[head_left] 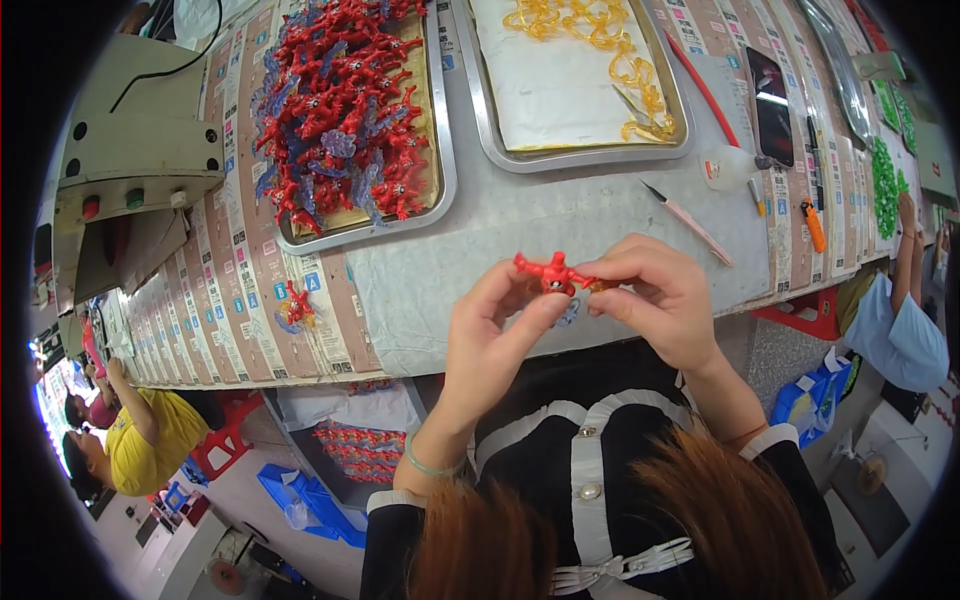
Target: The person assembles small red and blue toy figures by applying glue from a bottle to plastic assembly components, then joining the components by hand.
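Note:
Above the front edge of the table, both my hands meet around a small red plastic toy figure (557,275). My left hand (490,335) is closed, pinching the figure between thumb and fingers from the left. On the other side, my right hand (655,295) is closed too. Between its fingertips shows a bit of a translucent amber piece (598,286) against the figure's side; most of it is hidden. A translucent bluish part (569,313) hangs under the figure. Another red figure (296,305) with clear parts lies apart on the table at the left.
A metal tray (449,170) heaped with red and blue figures stands back left. Another metal tray (590,158) holds translucent yellow pieces. To the right lie a pen-like knife (690,225), a bottle (727,168), a phone (770,105) and an orange cutter (813,228). A machine (135,150) stands left.

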### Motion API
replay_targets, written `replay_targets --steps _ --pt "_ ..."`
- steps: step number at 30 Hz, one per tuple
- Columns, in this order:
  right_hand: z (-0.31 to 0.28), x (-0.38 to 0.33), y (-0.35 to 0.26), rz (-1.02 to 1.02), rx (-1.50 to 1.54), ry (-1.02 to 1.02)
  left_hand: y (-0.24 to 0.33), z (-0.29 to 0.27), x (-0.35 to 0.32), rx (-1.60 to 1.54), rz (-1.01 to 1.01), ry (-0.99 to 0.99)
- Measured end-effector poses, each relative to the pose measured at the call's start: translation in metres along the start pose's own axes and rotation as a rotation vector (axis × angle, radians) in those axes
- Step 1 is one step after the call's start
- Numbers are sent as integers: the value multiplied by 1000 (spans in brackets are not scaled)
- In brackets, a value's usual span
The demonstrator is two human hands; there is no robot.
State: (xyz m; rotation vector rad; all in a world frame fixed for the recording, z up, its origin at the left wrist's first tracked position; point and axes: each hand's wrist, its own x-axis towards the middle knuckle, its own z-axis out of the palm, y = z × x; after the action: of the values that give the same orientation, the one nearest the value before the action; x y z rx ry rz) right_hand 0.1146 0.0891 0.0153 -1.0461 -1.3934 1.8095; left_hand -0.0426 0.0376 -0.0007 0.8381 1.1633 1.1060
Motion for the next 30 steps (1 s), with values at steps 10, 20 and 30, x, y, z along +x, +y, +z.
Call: replay_targets --steps 10,20,30 --pt "-13 -13 16 -705 -696 166 -19 -12 16 -974 -306 -67" --pt "-141 12 57 -81 -653 781 -3 -1 14 -857 -138 -147" --pt "-33 -19 -12 -75 353 324 -4 -3 1 -581 62 -79"
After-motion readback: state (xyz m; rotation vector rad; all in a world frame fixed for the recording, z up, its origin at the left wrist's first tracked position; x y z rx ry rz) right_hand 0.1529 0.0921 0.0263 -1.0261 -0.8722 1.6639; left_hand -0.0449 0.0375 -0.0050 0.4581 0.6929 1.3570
